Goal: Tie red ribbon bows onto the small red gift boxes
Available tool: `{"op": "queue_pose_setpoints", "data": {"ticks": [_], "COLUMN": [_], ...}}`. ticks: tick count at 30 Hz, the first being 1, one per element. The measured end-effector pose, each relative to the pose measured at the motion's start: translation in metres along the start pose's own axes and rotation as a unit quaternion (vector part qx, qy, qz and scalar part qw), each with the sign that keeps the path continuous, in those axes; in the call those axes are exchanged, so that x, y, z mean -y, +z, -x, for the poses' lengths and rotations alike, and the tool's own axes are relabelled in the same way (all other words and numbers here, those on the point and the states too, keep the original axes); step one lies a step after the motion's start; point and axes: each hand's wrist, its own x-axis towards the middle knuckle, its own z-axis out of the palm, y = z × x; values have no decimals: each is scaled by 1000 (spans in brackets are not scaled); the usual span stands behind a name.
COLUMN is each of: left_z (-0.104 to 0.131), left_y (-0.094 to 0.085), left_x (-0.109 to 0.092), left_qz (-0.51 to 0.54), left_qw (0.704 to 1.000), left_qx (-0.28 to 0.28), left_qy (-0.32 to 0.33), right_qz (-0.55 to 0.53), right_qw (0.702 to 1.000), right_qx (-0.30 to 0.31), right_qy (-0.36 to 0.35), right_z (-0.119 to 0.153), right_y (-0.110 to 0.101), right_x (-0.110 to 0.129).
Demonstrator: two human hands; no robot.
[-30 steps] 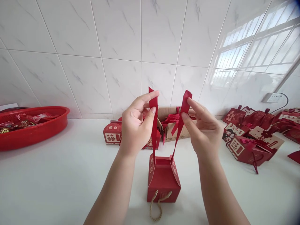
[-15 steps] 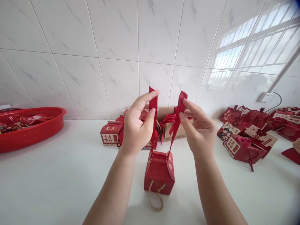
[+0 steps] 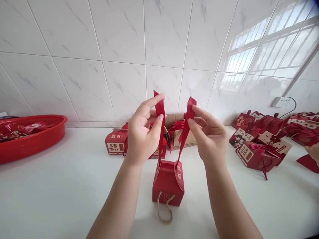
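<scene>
A small red gift box (image 3: 166,182) stands on the white table in front of me, its cord handle (image 3: 163,215) hanging at the near side. Red ribbon rises from the top of the box in two strands. My left hand (image 3: 144,131) pinches the left ribbon end (image 3: 159,106) between thumb and fingers. The right ribbon end (image 3: 189,111) is pinched in my right hand (image 3: 210,136). Both ends are held up above the box, apart from each other.
Behind my hands are a cardboard box (image 3: 185,141) of red ribbons and red boxes (image 3: 116,141). A red basin (image 3: 37,141) with wrapped items sits at the left. More red gift boxes (image 3: 260,154) stand at the right, near another person's hand (image 3: 313,152).
Both hands have shifted slightly left in view, still holding the ribbon ends. The surroundings have also shifted slightly left.
</scene>
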Motion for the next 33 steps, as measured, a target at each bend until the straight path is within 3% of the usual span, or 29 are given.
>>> {"op": "queue_pose_setpoints", "data": {"ticks": [6,12,18,25,30,33], "left_z": [0,1,3,1,-2,-2], "left_y": [4,9,12,11,9,11], "left_x": [-4,-10,-9,-4,-2,-2], "left_qz": [70,59,49,57,51,38], "left_qw": [997,996,997,997,994,996], "left_qx": [-19,11,10,-12,63,53], "left_qy": [-35,-71,-55,-54,-71,-57], "right_qz": [-15,-2,-21,-71,-114,-152], "right_qw": [1000,999,992,992,982,973], "right_qx": [3,34,115,101,101,104], "right_qy": [6,6,-40,37,109,137], "right_z": [1,1,1,3,0,-1], "right_y": [1,2,5,10,6,7], "right_x": [3,4,11,9,10,11]}}
